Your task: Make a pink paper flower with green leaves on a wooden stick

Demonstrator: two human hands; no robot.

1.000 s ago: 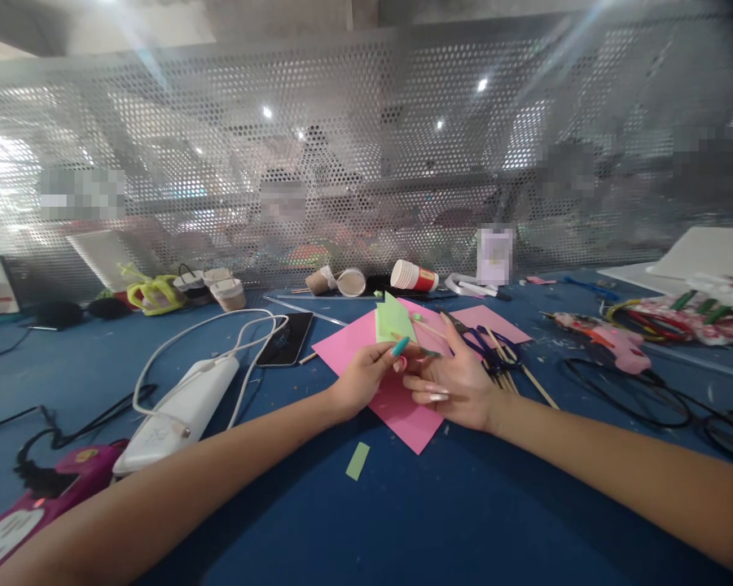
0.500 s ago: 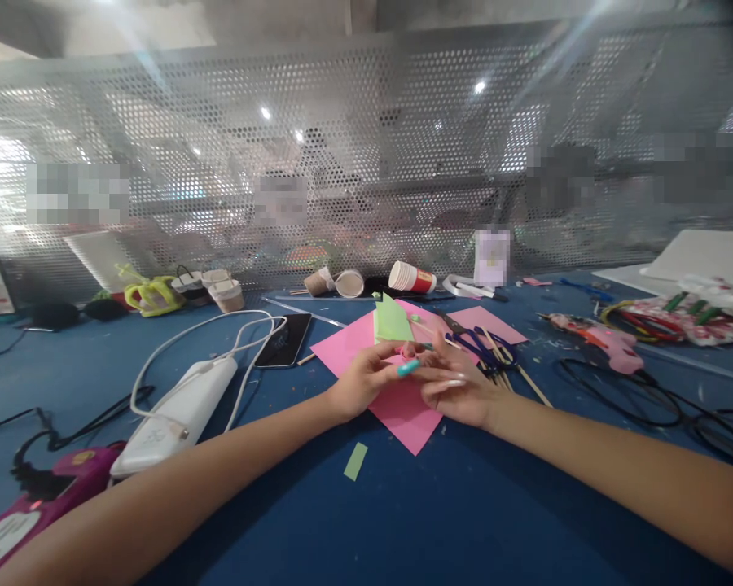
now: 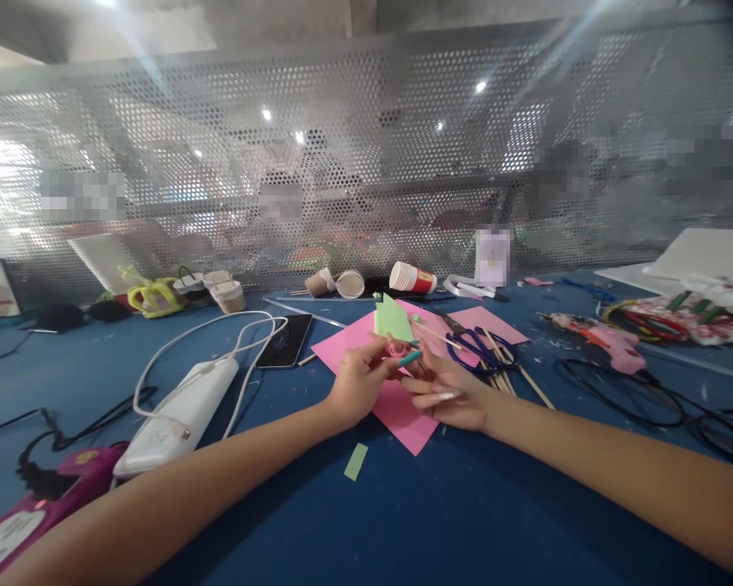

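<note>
My left hand (image 3: 357, 384) is closed in a pinch around a small pink paper curl (image 3: 397, 348), held above the pink paper sheets. Long teal tips, apparently nails, reach from its thumb and finger toward the right. Meeting them from the other side, my right hand (image 3: 455, 395) has its thumb and forefinger pinched at the curl, its other fingers bent below. Part of the curl is hidden by the fingers. Under and behind the hands lie a pink sheet (image 3: 406, 419) and a folded green paper (image 3: 394, 319). A green paper strip (image 3: 355, 461) lies nearer me.
Right of the hands are blue-handled scissors (image 3: 464, 350), wooden sticks (image 3: 534, 384) and a pink glue gun (image 3: 614, 346) with a black cord. Leftward lie a phone (image 3: 285, 340), a white power bank (image 3: 180, 415) with cable and a magenta device (image 3: 54, 505). Paper cups (image 3: 412, 277) line the back.
The fingers have shifted slightly up and left, and more of the pink curl shows. My right hand's raised finger has come down toward it. Things on the table have stayed put.
</note>
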